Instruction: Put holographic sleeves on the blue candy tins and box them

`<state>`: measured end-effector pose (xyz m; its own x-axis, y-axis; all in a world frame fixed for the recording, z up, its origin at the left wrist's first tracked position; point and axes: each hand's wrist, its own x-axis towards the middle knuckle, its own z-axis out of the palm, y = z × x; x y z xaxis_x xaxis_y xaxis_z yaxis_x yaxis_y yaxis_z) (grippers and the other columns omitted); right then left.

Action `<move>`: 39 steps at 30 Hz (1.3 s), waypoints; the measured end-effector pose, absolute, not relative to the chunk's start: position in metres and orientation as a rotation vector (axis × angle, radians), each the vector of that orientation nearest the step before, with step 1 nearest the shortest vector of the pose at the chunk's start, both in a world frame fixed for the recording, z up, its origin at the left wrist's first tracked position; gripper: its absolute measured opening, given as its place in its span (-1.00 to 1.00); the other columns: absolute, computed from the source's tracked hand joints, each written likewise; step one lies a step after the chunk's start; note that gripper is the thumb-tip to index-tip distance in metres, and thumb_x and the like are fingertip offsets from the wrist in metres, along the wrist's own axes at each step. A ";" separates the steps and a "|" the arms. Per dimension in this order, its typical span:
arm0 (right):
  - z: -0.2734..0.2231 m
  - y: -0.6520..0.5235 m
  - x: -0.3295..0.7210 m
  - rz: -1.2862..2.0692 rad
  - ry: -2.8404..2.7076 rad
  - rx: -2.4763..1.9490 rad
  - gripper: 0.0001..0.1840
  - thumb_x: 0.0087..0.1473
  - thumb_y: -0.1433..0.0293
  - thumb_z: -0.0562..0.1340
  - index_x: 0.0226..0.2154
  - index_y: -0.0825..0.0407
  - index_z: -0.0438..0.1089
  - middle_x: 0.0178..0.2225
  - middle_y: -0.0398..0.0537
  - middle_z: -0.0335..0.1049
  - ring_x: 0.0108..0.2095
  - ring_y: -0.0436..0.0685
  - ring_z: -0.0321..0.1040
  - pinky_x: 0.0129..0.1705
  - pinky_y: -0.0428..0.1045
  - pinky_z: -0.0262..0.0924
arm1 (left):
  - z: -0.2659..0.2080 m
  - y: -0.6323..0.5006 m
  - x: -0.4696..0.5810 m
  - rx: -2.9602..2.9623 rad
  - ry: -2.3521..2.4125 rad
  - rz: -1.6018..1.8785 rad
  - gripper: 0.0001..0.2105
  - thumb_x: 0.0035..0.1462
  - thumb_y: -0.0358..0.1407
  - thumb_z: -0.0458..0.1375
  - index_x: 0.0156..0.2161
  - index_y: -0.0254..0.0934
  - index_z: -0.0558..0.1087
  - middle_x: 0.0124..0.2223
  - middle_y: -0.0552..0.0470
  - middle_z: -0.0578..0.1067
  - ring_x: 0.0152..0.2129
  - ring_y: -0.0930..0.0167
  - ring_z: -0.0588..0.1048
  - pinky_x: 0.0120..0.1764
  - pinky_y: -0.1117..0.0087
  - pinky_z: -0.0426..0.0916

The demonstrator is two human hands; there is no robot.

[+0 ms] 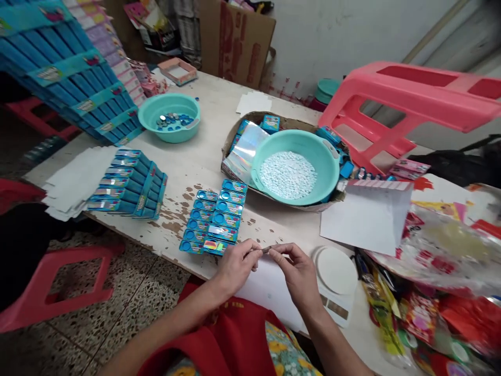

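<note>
Near the table's front edge, my left hand and my right hand meet fingertip to fingertip. Both pinch a small thin dark strip, too small for me to name. Just beyond my left hand lie two columns of blue flat tins, several with round recesses in their tops. Under my hands is a white sheet. A white scale with a round plate sits right of my right hand. Farther back, a turquoise basin of small white pellets rests in a cardboard tray among more blue tins.
A second turquoise basin holds blue and silvery discs. Blue display boxes stand at left beside white cards, with a tall stack behind. A pink stool lies at right, above candy packets. Another stool is at lower left.
</note>
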<state>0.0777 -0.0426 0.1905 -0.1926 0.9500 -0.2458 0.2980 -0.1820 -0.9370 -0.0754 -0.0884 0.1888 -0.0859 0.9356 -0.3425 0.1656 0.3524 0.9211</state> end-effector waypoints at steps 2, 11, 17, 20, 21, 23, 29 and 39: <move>0.192 -0.040 0.050 1.387 -1.497 -1.437 -0.73 -0.13 0.17 0.31 -0.51 0.04 0.42 -0.21 0.01 0.27 -0.17 0.15 0.26 -0.30 -0.03 0.23 | 0.201 -0.092 -0.105 1.075 1.605 0.865 -0.77 0.12 -0.19 -0.05 -0.40 -0.25 0.38 -0.55 0.14 0.37 -0.57 0.50 0.36 -0.46 0.50 0.24; 0.164 -0.020 -0.046 1.079 -1.648 -1.429 -0.84 -0.12 0.28 0.28 -0.56 0.03 0.41 -0.30 -0.09 0.14 -0.17 0.12 0.15 -0.06 0.05 0.05 | 0.183 -0.068 -0.201 1.143 1.690 0.897 -0.82 0.10 -0.26 -0.04 -0.17 -0.24 0.22 -0.61 0.24 0.20 -0.65 0.52 0.21 -0.56 0.54 0.10; 0.155 -0.022 -0.054 0.945 -1.732 -1.442 -0.88 -0.10 0.35 0.25 -0.57 0.04 0.37 -0.34 -0.10 0.10 -0.21 0.11 0.12 -0.09 0.04 0.05 | 0.162 -0.063 -0.208 1.170 1.656 0.919 -0.87 0.09 -0.30 -0.05 -0.22 -0.24 0.21 -0.60 0.23 0.17 -0.64 0.52 0.18 -0.55 0.53 0.07; 0.151 -0.022 -0.056 0.856 -1.743 -1.431 -0.90 -0.11 0.38 0.24 -0.56 0.04 0.32 -0.34 -0.10 0.09 -0.20 0.11 0.12 -0.07 0.05 0.05 | 0.149 -0.063 -0.206 1.074 1.562 0.999 -0.85 0.10 -0.25 -0.04 -0.21 -0.24 0.21 -0.60 0.24 0.19 -0.65 0.53 0.19 -0.55 0.53 0.09; 0.149 -0.022 -0.055 0.854 -1.710 -1.442 -0.90 -0.12 0.38 0.25 -0.53 0.04 0.31 -0.33 -0.10 0.09 -0.21 0.11 0.12 -0.09 0.04 0.07 | 0.144 -0.063 -0.205 1.024 1.543 1.022 -0.83 0.11 -0.23 -0.05 -0.20 -0.24 0.21 -0.60 0.24 0.20 -0.66 0.53 0.20 -0.56 0.53 0.10; 0.146 -0.020 -0.053 0.920 -1.604 -1.489 -0.79 -0.17 0.34 0.28 -0.44 0.04 0.25 -0.30 -0.10 0.10 -0.27 0.08 0.14 -0.18 0.00 0.13 | 0.132 -0.066 -0.203 0.940 1.581 1.031 -0.77 0.12 -0.18 -0.04 -0.16 -0.24 0.23 -0.60 0.23 0.24 -0.67 0.52 0.25 -0.56 0.52 0.14; 0.140 -0.016 -0.048 1.175 -1.459 -1.537 -0.56 -0.22 0.21 0.32 -0.31 0.01 0.15 -0.35 -0.17 0.21 -0.41 0.01 0.17 -0.36 -0.06 0.14 | 0.123 -0.084 -0.189 0.994 1.924 1.079 -0.64 0.16 -0.13 -0.07 -0.03 -0.25 0.36 -0.08 -0.07 0.45 -0.14 0.32 0.41 -0.12 0.32 0.29; 0.105 0.023 0.024 0.959 -1.924 -1.586 -0.80 0.08 0.25 0.10 -0.24 0.00 0.23 -0.23 -0.05 0.30 -0.24 0.08 0.27 -0.25 -0.02 0.15 | 0.129 -0.152 -0.181 0.998 2.096 0.962 -0.54 0.19 -0.03 -0.16 -0.15 -0.29 0.46 -0.11 -0.08 0.48 -0.14 0.31 0.39 -0.05 0.30 0.26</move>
<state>0.0244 0.0231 0.1047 -0.2248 0.9714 -0.0768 0.6461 0.0896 -0.7580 -0.1808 -0.1524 0.1294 -0.5234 0.8245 -0.2153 0.3743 0.4495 0.8111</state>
